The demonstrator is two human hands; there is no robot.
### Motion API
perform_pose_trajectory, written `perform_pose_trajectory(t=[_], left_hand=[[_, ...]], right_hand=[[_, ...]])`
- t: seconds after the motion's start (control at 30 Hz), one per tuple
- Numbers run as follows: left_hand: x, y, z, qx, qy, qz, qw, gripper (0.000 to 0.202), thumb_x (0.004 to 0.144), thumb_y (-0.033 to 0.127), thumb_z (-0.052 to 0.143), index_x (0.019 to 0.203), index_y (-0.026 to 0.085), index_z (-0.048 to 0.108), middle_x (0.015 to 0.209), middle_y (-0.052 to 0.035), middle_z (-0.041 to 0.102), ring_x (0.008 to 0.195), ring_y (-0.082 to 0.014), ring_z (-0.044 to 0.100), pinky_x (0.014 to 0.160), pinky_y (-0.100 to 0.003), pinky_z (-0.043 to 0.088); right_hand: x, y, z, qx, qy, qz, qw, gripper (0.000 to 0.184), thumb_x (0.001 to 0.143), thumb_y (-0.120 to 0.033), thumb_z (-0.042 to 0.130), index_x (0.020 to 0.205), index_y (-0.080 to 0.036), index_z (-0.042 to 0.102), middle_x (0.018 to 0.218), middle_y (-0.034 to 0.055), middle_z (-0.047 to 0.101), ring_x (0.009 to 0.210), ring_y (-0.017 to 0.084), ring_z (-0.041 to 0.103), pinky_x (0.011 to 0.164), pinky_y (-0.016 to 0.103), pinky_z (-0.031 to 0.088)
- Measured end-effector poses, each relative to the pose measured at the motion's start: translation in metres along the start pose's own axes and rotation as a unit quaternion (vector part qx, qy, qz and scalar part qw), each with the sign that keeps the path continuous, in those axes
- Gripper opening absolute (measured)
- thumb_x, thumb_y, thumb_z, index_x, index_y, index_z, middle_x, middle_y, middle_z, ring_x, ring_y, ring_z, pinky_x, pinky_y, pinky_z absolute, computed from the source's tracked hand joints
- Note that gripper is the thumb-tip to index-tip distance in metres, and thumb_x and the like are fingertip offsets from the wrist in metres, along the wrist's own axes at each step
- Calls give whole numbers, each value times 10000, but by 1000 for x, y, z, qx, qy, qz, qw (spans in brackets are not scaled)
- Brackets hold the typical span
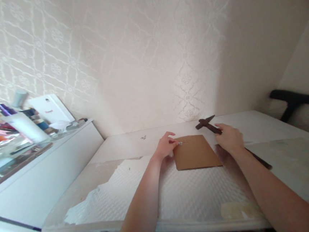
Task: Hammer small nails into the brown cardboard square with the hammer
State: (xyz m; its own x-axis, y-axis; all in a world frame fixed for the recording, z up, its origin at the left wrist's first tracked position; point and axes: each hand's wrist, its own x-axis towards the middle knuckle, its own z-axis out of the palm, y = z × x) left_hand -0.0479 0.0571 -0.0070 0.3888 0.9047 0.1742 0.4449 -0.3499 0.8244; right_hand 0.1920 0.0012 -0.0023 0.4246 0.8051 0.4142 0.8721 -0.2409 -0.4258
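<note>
White box (52, 108) standing far left, reddish marking too small to read. Left hand (166, 146) pinching small metal piece (180, 143) at upper left of brown board (196, 156), board lying on white textured sheet (107, 199). Right hand (230, 137) gripping hammer (212, 127).

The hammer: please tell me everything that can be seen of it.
The hammer is dark brown, its material hard to tell; the head has a blunt end and a tapering, pointed one. The right hand grips the long, straight handle, hiding its middle; the rear end sticks out behind. It slants, head toward the wall, near the board's far right corner.
</note>
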Motion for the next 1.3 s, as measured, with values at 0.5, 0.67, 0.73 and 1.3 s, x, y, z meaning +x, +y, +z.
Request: perform_pose_trajectory(t=[0.5,0.67,0.73,1.3], left_hand=[[3,-7,1,-5,-10,1,1000,408,648,84,611,993,199,426,743,-2,650,718,-127,602,719,-274,458],[3,-4,0,24,-5,-5,1000,397,640,89,609,980,181,428,719,-2,622,698,-141,597,677,-271,455],[2,-3,-1,32,-9,-8,999,401,642,92,605,990,174,421,726,-7,617,693,-142,593,673,-273,453],[2,-4,-2,-19,-47,-9,999,424,639,16,530,1006,171,387,757,-3,607,730,-125,584,634,-228,441]], right_hand=[[-15,-36,4,134,22,-342,930,445,722,-42,444,1108,-224,566,1016,35,596,929,195,533,787,324,454],[-16,-36,5,114,4,-359,926,431,720,-27,441,1068,-232,591,998,26,603,909,186,531,761,303,455],[-17,-37,5,115,10,-361,925,425,725,-30,445,1073,-228,588,1005,28,600,916,183,526,757,295,453],[-19,-38,2,115,25,-356,927,443,717,-35,448,1071,-252,601,1011,20,607,922,185,540,737,305,475]])
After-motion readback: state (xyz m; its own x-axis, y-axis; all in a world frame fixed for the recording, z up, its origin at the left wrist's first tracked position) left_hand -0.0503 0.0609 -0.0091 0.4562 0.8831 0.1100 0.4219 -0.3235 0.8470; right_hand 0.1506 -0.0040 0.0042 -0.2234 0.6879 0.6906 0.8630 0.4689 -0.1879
